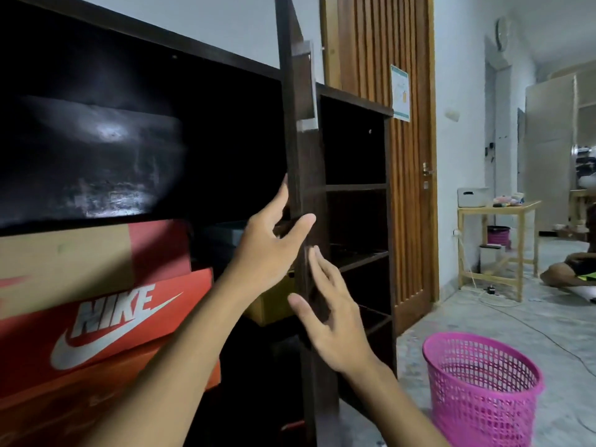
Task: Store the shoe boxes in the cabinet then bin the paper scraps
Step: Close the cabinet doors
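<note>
The dark wooden cabinet fills the left of the head view, and its door stands edge-on to me. My left hand holds the door's edge, thumb on the near side and fingers behind it. Just below, my right hand lies against the door's face with straight fingers. Inside the cabinet sit an orange Nike shoe box, a brown and red box above it, and a yellow box partly hidden behind my arm. A pink mesh bin stands on the floor at the right.
Open dark shelves adjoin the cabinet on the right, then a slatted wooden door. Farther right are a small wooden table, a cable across the floor, and a person's leg on the floor. The grey floor around the bin is speckled.
</note>
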A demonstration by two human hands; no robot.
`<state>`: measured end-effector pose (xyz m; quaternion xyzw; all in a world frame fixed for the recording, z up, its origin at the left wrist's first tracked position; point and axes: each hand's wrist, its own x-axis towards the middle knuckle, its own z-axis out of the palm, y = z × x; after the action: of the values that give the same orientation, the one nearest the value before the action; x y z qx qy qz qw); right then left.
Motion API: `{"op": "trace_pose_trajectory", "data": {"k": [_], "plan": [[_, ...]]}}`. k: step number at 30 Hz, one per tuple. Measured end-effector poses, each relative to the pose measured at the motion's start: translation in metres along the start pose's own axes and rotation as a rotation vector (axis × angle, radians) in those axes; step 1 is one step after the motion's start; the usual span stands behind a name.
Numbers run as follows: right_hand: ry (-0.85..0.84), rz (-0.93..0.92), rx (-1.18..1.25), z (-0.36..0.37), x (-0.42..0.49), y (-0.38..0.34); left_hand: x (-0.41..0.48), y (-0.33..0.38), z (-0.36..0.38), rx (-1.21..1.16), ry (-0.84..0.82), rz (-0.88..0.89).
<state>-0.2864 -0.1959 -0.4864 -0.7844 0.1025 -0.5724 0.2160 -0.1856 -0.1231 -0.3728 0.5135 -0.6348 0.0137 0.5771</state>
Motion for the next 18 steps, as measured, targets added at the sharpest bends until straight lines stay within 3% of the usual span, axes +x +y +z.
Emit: {"op": "trace_pose_trajectory", "data": {"k": [7, 12, 18], "plan": [[-0.124, -0.006, -0.182, 0.072, 0.029, 0.0, 0.004, -0.038, -0.056, -0.017, 0.143, -0.109], [-0.119, -0.007, -0.282, 0.111, 0.049, 0.01, 0.018, -0.069, -0.075, 0.069, 0.237, -0.148], [-0.231, 0.043, -0.436, 0.141, 0.068, 0.026, 0.031, -0.11, -0.091, 0.191, 0.314, -0.191]]}}
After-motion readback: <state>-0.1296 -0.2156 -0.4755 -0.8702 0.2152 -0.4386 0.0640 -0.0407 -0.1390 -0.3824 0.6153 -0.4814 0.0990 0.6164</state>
